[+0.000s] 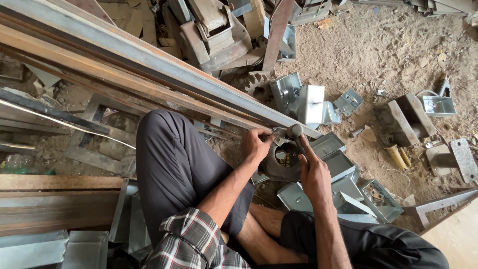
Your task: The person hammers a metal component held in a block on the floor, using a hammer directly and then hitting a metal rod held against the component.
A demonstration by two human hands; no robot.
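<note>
We are pinching a small metal piece (277,135) in our left hand (255,145) at 12 o'clock, while our right hand (313,172), closed on the hammer (295,132), is holding its handle running toward 5 o'clock.

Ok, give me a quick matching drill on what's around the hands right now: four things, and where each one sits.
Things:
1. left hand
2. right hand
3. long steel bars
4. folded metal boxes

Places:
A. on the sandy ground, right of the hands
B. wrapped round the hammer handle
C. pinching a small metal piece under the hammer head
D. running diagonally across the upper left

Pairs: 1-C, 2-B, 3-D, 4-A
</note>
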